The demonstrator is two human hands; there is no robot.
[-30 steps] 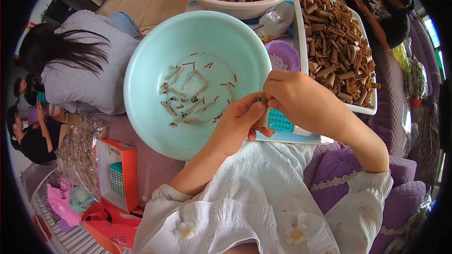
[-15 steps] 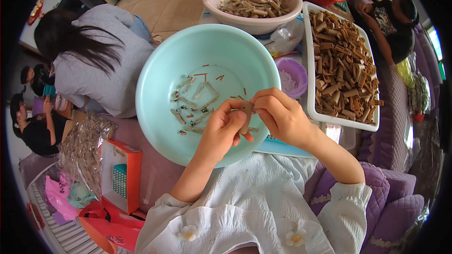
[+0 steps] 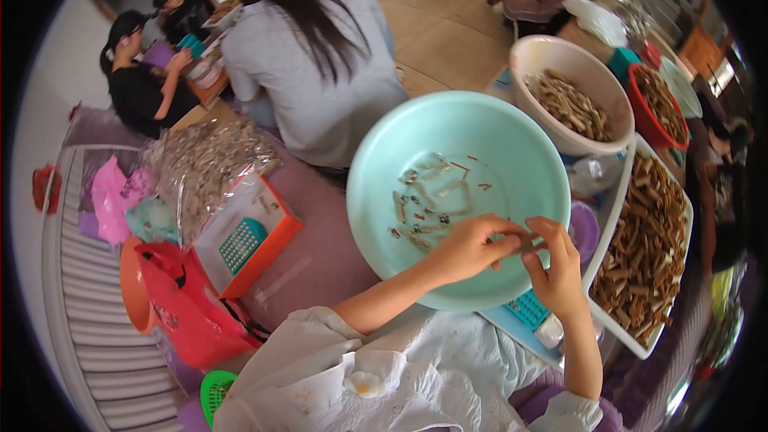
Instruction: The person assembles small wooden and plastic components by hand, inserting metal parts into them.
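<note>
Head camera looks down on both hands, and I take the turquoise basin [image 3: 364, 192] as landmark. Over its near right part, inside the rim as seen from above, is a small brown piece [image 3: 530, 245]. The left hand [image 3: 478, 250] seems to pinch this piece between thumb and fingers. The right hand [image 3: 558, 268] meets it from the other side, with thumb and forefinger spread around it; whether these fingers grip or only touch, I cannot tell, because the place is small and blurred.

On the floor of the basin lie slim clear pieces and a few reddish sticks [image 3: 461, 166]. Just right of the basin is a purple bowl [image 3: 585, 232], and farther right a white tray [image 3: 618, 330] full of brown pieces [image 3: 648, 248]. Beyond the basin, to its right, stands a pale basin [image 3: 578, 142]. Near its lower right edge lies a teal perforated block [image 3: 528, 310].

For good work, in my judgement, the left hand should hold the piece steadily but without squeezing, so that the right fingertips can do the fine movements. It would also help to keep the two hands above the basin, where any dropped bit would be caught.
</note>
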